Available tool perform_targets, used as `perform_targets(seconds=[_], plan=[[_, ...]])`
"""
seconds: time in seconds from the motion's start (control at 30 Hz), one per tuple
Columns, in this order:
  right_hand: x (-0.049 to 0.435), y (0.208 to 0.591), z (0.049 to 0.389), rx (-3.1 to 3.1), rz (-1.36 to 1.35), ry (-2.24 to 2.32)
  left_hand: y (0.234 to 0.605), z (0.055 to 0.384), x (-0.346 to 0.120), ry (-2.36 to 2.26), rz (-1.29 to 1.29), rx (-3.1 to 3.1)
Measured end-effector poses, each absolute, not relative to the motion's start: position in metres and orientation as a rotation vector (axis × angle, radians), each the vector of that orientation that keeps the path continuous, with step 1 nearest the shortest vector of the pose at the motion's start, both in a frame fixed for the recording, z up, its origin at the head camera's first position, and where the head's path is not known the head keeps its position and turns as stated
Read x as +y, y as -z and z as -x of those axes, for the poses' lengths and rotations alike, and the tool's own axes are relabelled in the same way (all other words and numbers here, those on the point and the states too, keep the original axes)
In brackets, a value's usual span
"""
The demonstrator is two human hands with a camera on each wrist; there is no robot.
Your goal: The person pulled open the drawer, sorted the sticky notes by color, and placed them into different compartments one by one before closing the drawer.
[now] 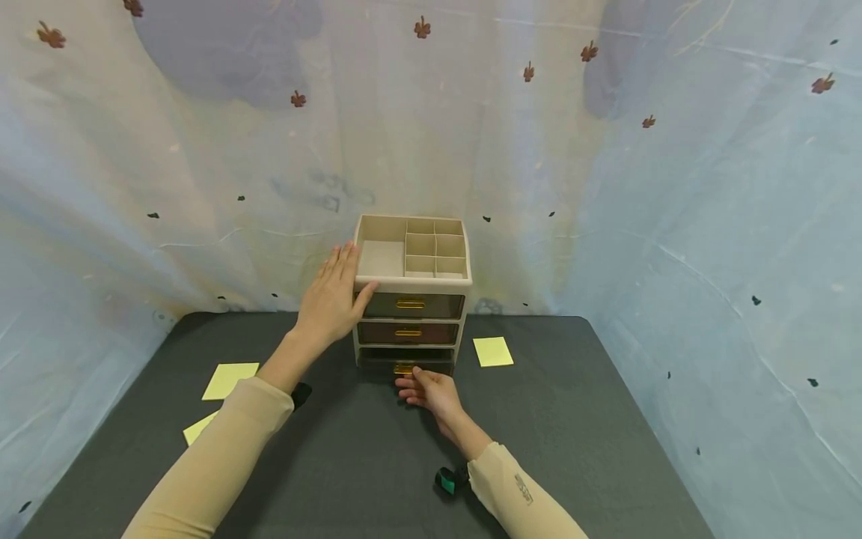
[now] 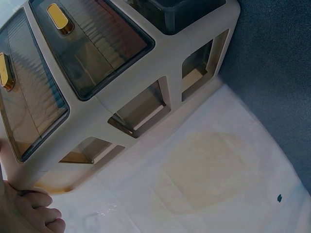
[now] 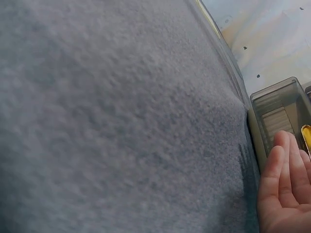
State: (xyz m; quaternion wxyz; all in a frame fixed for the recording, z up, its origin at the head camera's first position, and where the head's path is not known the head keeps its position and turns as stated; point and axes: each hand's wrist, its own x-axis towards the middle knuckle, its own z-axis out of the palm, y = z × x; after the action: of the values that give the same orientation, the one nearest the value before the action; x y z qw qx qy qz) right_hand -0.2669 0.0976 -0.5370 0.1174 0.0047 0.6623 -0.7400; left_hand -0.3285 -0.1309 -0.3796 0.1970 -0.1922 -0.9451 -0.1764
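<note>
A cream desktop drawer organizer (image 1: 412,284) stands on the dark table, with a divided tray on top and three smoky, see-through drawers with gold handles. My left hand (image 1: 330,299) rests along its upper left side, fingers straight and thumb across the front edge; its knuckles show at the organizer's corner in the left wrist view. The bottom drawer (image 1: 431,365) is pulled partly out. At its gold handle (image 1: 402,369), my right hand (image 1: 434,393) pinches with the thumb on top and fingers below. In the right wrist view, several fingertips lie against the drawer front (image 3: 279,104).
One yellow sticky note (image 1: 493,352) lies right of the organizer; two more, including the farther one (image 1: 230,380), lie at left, partly behind my left sleeve. A patterned curtain (image 1: 525,150) hangs behind the table (image 1: 572,427). A black-and-green device (image 1: 447,481) sits by my right wrist.
</note>
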Motion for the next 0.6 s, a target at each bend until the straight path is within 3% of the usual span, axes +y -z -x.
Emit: perform_targets(seconds=[0.6], plan=[[0.104,0.537,0.244,1.9,0.044,2.15,0.377,0.327,-0.13,0.495,0.537,-2.653]])
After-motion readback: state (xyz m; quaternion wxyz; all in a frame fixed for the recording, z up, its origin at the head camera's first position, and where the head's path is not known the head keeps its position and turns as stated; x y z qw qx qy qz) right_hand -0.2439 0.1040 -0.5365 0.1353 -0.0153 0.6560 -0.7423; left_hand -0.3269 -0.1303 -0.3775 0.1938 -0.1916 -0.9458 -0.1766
